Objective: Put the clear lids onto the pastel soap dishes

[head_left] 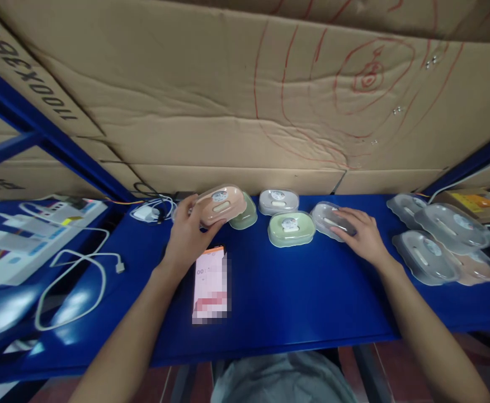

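My left hand (189,229) grips a peach oval case (228,208) with a clear cover and a round label, tilted above the blue table. Partly behind that case lies a green case (245,215). My right hand (360,230) has its thumb and fingers around a grey clear-covered case (326,219) on the table. Between the hands sit a light grey case (278,201) at the back and a green case (292,229) in front of it.
Several grey and peach cases (427,257) are piled at the right. A lit phone (211,282) lies near my left forearm. White power strips (46,238) and cables occupy the left side. Cardboard (186,101) stands behind the blue table (278,302).
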A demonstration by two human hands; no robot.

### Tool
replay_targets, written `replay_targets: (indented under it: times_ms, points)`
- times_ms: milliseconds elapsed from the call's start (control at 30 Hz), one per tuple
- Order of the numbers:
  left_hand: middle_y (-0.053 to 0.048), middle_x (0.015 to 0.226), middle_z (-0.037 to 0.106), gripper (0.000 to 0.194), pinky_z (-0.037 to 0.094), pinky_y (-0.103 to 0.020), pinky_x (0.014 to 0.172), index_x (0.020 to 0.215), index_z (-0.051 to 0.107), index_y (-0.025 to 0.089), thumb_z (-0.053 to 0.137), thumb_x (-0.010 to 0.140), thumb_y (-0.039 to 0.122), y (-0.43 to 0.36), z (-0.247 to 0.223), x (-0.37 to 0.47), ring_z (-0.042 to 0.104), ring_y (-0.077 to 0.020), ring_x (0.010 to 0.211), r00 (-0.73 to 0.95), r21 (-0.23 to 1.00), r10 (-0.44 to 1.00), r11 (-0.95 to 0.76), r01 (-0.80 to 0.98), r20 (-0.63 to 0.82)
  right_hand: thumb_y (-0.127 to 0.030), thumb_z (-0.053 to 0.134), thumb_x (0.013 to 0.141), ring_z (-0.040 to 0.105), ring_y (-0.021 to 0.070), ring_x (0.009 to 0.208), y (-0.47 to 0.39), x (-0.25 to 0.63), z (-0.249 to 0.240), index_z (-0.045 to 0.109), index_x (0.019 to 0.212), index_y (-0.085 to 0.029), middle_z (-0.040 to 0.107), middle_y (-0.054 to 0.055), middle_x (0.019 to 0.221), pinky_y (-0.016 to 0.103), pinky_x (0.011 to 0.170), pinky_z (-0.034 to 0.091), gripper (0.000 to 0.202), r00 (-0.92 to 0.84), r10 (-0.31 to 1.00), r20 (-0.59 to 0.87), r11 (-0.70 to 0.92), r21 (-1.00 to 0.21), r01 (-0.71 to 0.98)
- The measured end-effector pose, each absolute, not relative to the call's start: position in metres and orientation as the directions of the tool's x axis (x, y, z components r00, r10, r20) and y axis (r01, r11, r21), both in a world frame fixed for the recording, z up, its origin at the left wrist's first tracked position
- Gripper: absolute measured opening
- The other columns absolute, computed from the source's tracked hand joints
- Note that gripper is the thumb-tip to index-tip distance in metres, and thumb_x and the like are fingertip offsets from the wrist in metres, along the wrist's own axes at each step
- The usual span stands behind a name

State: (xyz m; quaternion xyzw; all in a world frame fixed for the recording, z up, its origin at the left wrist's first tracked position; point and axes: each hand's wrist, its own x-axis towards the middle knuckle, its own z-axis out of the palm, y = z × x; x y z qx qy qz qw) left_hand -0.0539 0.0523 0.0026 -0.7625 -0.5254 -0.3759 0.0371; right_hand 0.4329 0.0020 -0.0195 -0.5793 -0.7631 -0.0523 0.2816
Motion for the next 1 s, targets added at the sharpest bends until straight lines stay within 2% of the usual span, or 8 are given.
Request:
replay_targets:
  times_ms: [100,167,267,367,533,600,767,1000]
  points:
    - [-0.016,0.151,0.054,0.055,0.05,-0.056,0.118,0.146,0.058,0.027,0.074,0.098,0.048,0.042,0.005,-0.039,0.057,-0.0373,0.142,0.237,0.33,0.753,-0.518,0.789,0.615,-0.058,0.057,0.106,0.071,0.0318,0.122,-0.003,0.435,-0.016,0.073,0.133,-0.025,0.077,0.011,0.131,0.052,0.105,0.054,0.045,-0.106,0.857,0.504,0.311,-0.341,0.887]
    - [-0.016,0.152,0.054,0.054,0.05,-0.056,0.119,0.147,0.058,0.028,0.074,0.099,0.048,0.034,0.006,-0.029,0.057,-0.0366,0.142,0.281,0.331,0.74,-0.561,0.759,0.611,-0.055,0.054,0.107,0.072,0.0318,0.12,-0.003,0.434,-0.014,0.074,0.129,-0.024,0.078,0.012,0.128,0.052,0.104,0.054,0.043,-0.072,0.857,0.511,0.285,-0.352,0.891]
    - [-0.016,0.154,0.053,0.054,0.053,-0.055,0.116,0.148,0.058,0.028,0.073,0.1,0.048,0.027,0.005,-0.019,0.06,-0.0362,0.14,0.319,0.321,0.73,-0.589,0.741,0.604,-0.049,0.051,0.109,0.07,0.0327,0.123,-0.003,0.43,-0.012,0.076,0.126,-0.023,0.077,0.013,0.13,0.052,0.103,0.052,0.04,-0.053,0.838,0.543,0.254,-0.301,0.919]
    - [-0.016,0.155,0.052,0.053,0.054,-0.055,0.116,0.149,0.056,0.028,0.073,0.101,0.045,0.026,0.003,-0.016,0.059,-0.0363,0.142,0.342,0.287,0.712,-0.604,0.744,0.613,-0.044,0.047,0.111,0.07,0.0302,0.118,-0.008,0.418,-0.012,0.076,0.125,-0.023,0.077,0.012,0.127,0.049,0.1,0.052,0.038,-0.145,0.842,0.52,0.321,-0.266,0.909]
    - [-0.02,0.158,0.049,0.054,0.053,-0.057,0.117,0.148,0.057,0.026,0.074,0.1,0.042,0.034,0.0,-0.022,0.053,-0.0393,0.147,0.33,0.249,0.685,-0.601,0.76,0.649,-0.053,0.055,0.108,0.069,0.0346,0.121,-0.015,0.399,-0.017,0.07,0.137,-0.023,0.075,0.014,0.136,0.051,0.1,0.05,0.045,-0.26,0.891,0.373,0.32,-0.109,0.941]
    - [-0.02,0.16,0.047,0.055,0.052,-0.058,0.117,0.148,0.056,0.026,0.075,0.099,0.043,0.037,0.0,-0.025,0.053,-0.0398,0.148,0.308,0.26,0.693,-0.586,0.768,0.652,-0.053,0.055,0.108,0.07,0.0345,0.124,-0.015,0.397,-0.019,0.07,0.137,-0.023,0.075,0.013,0.136,0.052,0.101,0.05,0.044,-0.27,0.895,0.354,0.321,-0.092,0.943]
    - [-0.02,0.159,0.049,0.054,0.053,-0.058,0.115,0.147,0.058,0.025,0.074,0.099,0.044,0.036,0.001,-0.026,0.055,-0.0404,0.146,0.28,0.266,0.715,-0.549,0.792,0.641,-0.047,0.047,0.112,0.074,0.0304,0.116,-0.015,0.4,-0.014,0.071,0.137,-0.023,0.079,0.012,0.128,0.048,0.098,0.049,0.042,-0.264,0.868,0.42,0.35,-0.141,0.926]
    - [-0.02,0.158,0.05,0.054,0.052,-0.058,0.116,0.147,0.059,0.026,0.074,0.099,0.044,0.035,0.003,-0.026,0.056,-0.0405,0.144,0.293,0.237,0.71,-0.546,0.804,0.641,-0.028,0.05,0.111,0.066,0.0296,0.129,-0.01,0.403,-0.013,0.068,0.14,-0.026,0.072,0.01,0.144,0.051,0.11,0.037,0.034,-0.313,0.796,0.519,0.354,0.02,0.935]
